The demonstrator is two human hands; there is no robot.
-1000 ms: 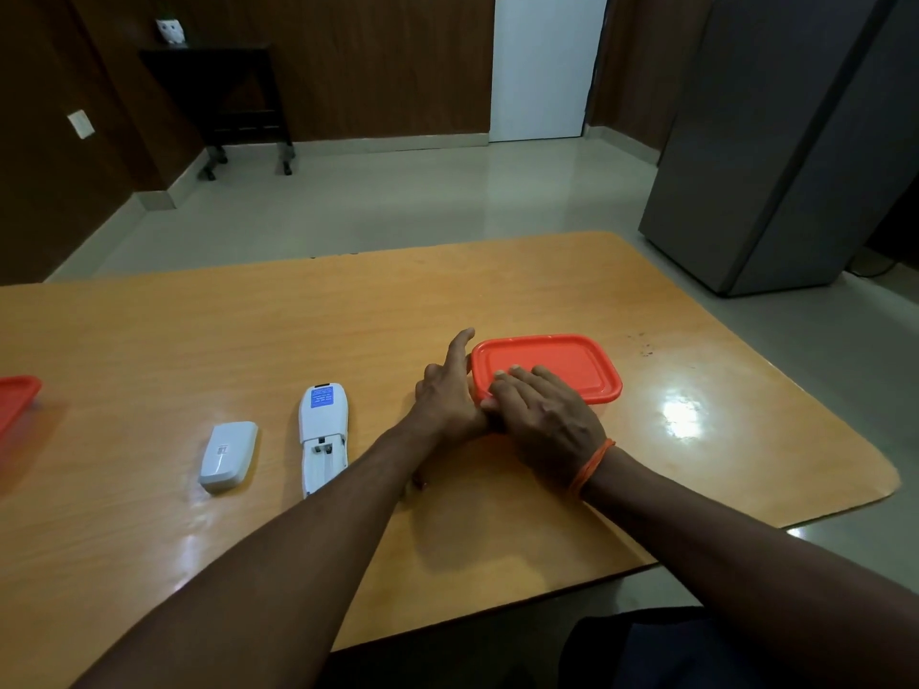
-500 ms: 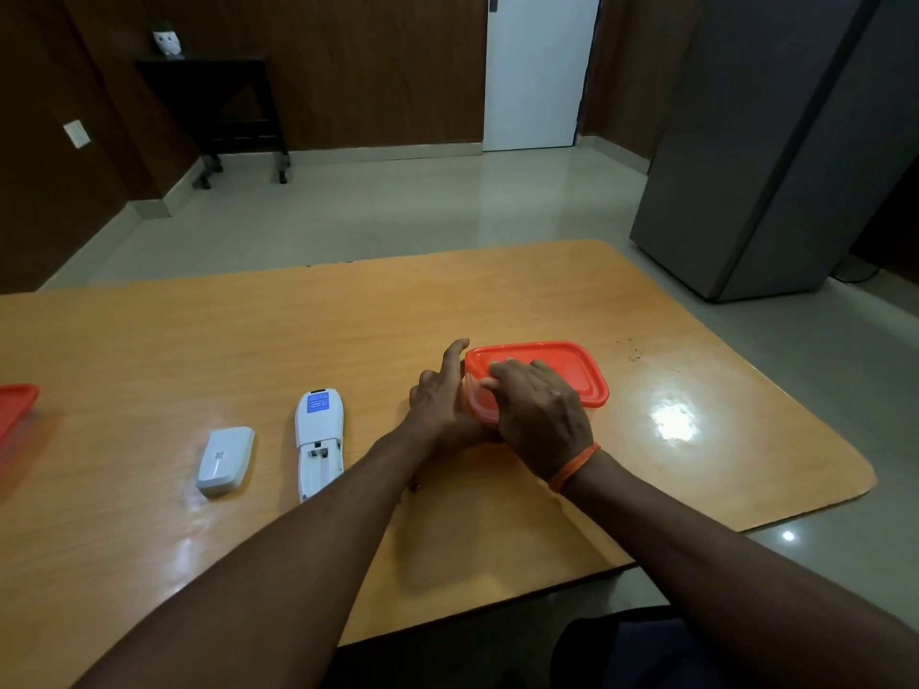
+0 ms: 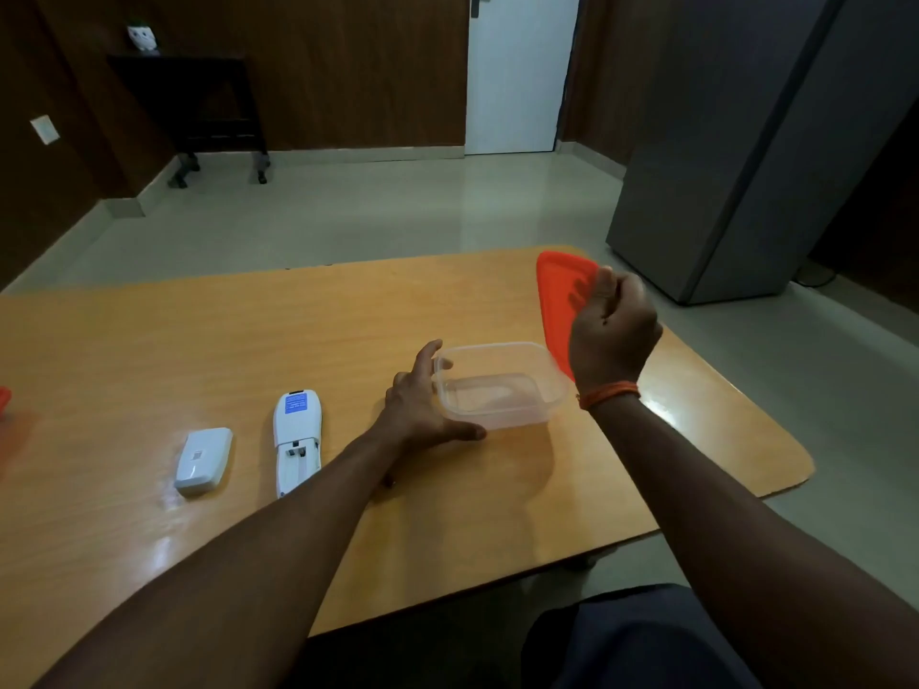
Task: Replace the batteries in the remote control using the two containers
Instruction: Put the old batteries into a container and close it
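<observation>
Broadly, a glossy orange-brown wooden bench (image 3: 149,350) across the lower middle, rounded at its right corner. Beyond it on the right, a tall grey cabinet (image 3: 746,166) on the pale floor; behind, a white door (image 3: 517,77) in a brown panelled wall, and to the left a dark stand (image 3: 199,101) with a small white pot (image 3: 143,38) on top. Two bare forearms over the near edge of the bench, hands apart. Right of centre on the bench, a clear container (image 3: 497,417), upright, uncovered, see-through down to the wood. Round its left end, the left hand (image 3: 422,405), fingers spread, thumb laid along the near wall, forefinger hooked over the far left corner of the rim, gripping it. Above and to the right of the container, the right hand (image 3: 614,330), raised, fingers curled and clamped on an orange lid (image 3: 559,290), held off the rim and tilted steeply, nearly on edge; lower corner hidden behind the wrist, so contact with the container impossible to judge. Just left of the left forearm, a white remote control (image 3: 297,440) flat on the bench, back upward, blue label at the far end, battery bay uncovered at the near end; contents of the bay too small to tell. Further left, apart from the remote, a white battery cover (image 3: 204,460) lying flat. On the right wrist, an orange wristband (image 3: 609,392). At the far left edge, a red sliver (image 3: 4,400), cut off by the frame.
</observation>
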